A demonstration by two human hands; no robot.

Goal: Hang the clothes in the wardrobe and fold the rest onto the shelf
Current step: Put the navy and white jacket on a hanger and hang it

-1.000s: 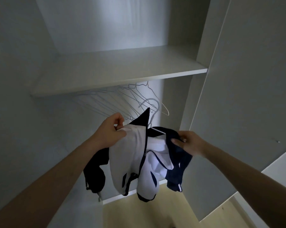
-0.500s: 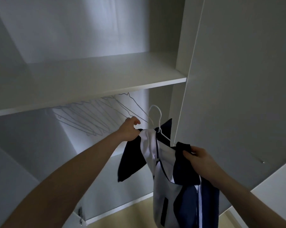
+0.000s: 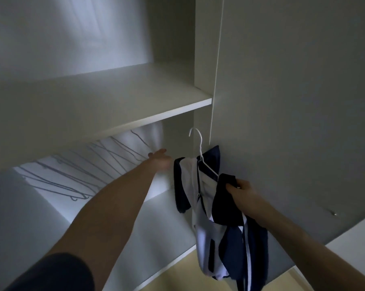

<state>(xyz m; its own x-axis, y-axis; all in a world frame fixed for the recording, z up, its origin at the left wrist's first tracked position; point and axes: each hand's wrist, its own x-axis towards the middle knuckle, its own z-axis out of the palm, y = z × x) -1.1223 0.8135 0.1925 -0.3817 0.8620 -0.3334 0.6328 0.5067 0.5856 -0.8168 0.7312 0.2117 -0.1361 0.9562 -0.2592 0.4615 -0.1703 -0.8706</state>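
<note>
Wardrobe, mid-task | your right hand (image 3: 243, 192) grips the navy-and-white zip jacket (image 3: 223, 227), soft, draped on a thin white wire hanger (image 3: 200, 152), below the shelf (image 3: 135, 110) | your left hand (image 3: 159, 159) reaches flat-fingered, holding nothing, toward bare wire hangers (image 3: 89, 164) | jacket not yet hung; shelf holds no folded clothes.

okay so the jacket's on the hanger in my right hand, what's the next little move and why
Probably lift the right hand so the hanger hook goes up under the shelf, where the empty hangers hang. The hook is free and below the shelf; the jacket is already on it, and the left hand reaches open toward those hangers.
</note>
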